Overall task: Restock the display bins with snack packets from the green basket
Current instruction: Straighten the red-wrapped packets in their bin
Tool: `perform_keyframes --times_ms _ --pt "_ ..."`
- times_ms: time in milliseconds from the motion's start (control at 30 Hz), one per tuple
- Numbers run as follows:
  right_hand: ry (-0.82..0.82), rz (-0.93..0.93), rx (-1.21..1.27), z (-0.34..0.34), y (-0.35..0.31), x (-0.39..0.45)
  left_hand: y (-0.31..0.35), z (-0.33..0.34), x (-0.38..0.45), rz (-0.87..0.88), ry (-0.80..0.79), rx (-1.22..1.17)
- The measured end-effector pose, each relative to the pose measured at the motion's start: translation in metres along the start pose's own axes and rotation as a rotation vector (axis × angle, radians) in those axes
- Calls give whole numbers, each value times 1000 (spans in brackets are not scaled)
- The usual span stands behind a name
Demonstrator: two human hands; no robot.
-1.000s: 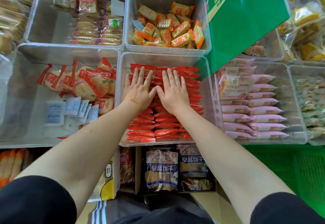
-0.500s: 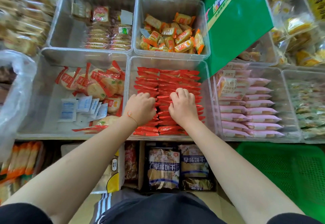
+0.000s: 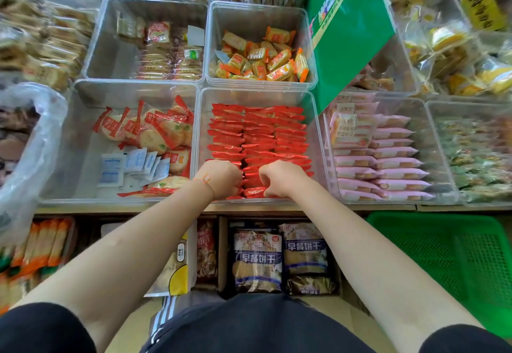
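While both fists, left hand (image 3: pixel 221 179) and right hand (image 3: pixel 279 178), curl onto the nearest red packets (image 3: pixel 259 136), rows run crosswise ahead; the green basket (image 3: pixel 454 255) sits lower right, nearer the right hand.

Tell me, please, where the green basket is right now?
In the head view, the green basket sits lower right, below the pink packets' bin, beside the right forearm.

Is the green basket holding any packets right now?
No, the visible part of the green basket shows only bare mesh, while both hands sit curled on the red packets in the middle bin.
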State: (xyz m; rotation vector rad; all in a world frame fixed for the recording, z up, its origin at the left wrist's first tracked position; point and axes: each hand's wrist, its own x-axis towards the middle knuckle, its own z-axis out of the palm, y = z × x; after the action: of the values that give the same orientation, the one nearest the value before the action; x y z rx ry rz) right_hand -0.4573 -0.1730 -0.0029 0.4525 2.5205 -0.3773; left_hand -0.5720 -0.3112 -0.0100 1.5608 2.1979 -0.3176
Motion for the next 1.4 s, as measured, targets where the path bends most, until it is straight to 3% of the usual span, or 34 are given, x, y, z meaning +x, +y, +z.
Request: perform_keyframes --times_ms 267,400,567,767,1033,1233,1400 --pt "196 130 -17 11 -3 0 -7 13 3 -160 57 -29" --pt "150 138 -23 8 2 -4 0 12 2 -212 52 -87" --pt "-40 48 29 -2 7 -7 5 10 2 -145 59 -173" --pt "-79 19 -94 -5 3 -5 10 9 9 -46 48 -271" --pt "17 -11 -26 4 9 -6 12 17 16 -44 143 -206" --pt "162 -38 52 15 17 -11 15 20 20 -58 222 -280" --pt "177 -42 59 15 16 -9 16 19 19 -39 210 -346"
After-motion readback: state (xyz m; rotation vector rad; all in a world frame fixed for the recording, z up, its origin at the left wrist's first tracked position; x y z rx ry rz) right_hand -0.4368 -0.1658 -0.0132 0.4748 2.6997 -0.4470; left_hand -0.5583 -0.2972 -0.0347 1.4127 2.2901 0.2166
